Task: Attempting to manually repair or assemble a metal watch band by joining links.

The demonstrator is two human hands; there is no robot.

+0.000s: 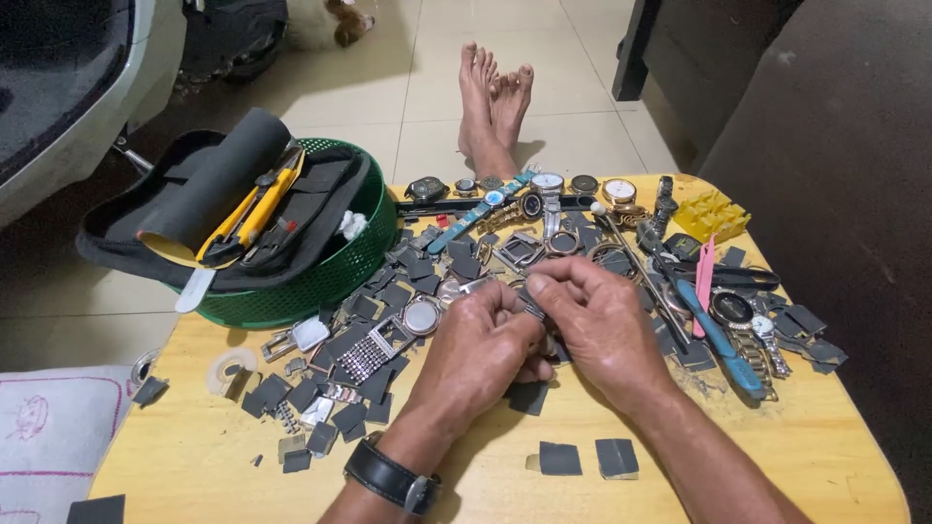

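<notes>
Plainly, head view: the only view, looking down at a low yellow desk point(194, 456) crowded with watch parts.
Left hand point(481, 349): fingers curled shut, pinching a small metal piece point(532, 311), seemingly a bit of watch strap, at the fingertips; a black wristwatch point(393, 477) sits on this wrist.
Right hand point(597, 315): closed on the same small metal piece from the other side, thumb and forefinger pressed together, touching the left hand.
Where the piece is: between both hands, just above the middle of the desk, mostly hidden by the fingers.
Risk of dropping: the piece is tiny and largely covered; a slip would likely drop it among the dark sandpaper squares point(388, 291) and loose watch cases point(422, 315) just beneath, where it would be hard to pick out.
Risk of knocking: the right forearm lies near the blue-handled tool point(718, 340) and the metal-band watches point(748, 325); a wide elbow move could sweep them toward the desk edge.
Risk at the far edge: the row of watches point(544, 184) lies close to the rim, with bare feet point(495, 97) on the floor beyond.
Risk of cutting: a yellow utility knife point(254, 209) rests in the green basket point(330, 277), well apart from the hands; whether its blade is out I cannot tell.
</notes>
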